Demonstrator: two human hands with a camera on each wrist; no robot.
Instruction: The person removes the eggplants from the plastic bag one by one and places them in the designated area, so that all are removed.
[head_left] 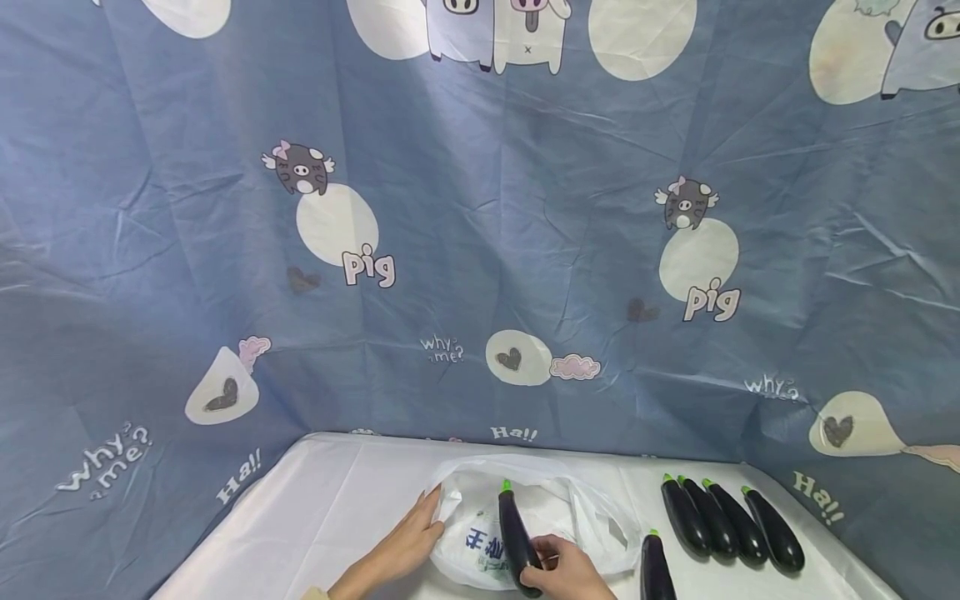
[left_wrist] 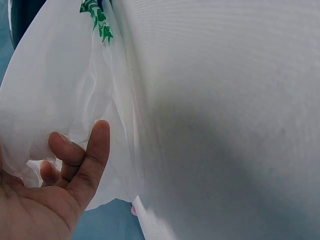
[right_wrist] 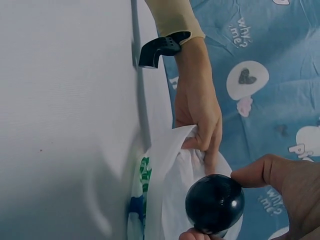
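Observation:
A white plastic bag (head_left: pixel 603 521) with blue and green print lies with its mouth spread wide on the table. My left hand (head_left: pixel 407 537) grips the bag's left edge; in the left wrist view its fingers (left_wrist: pixel 95 160) are bent at the thin plastic. With thumb and fingers, my right hand (head_left: pixel 564 571) pinches a dark purple eggplant (head_left: pixel 514 529) near its rounded end. The eggplant's green stem points away, over the bag's opening. Seen from the right wrist, the eggplant's round end (right_wrist: pixel 215 204) is close to the camera and hides part of the bag.
Right of the bag lies a single eggplant (head_left: pixel 656 571), cut off by the frame's bottom. Several more eggplants (head_left: pixel 723 521) lie side by side farther right. A white cloth covers the table (head_left: pixel 337 483). Behind it hangs a blue curtain (head_left: pixel 450 208) with pig prints.

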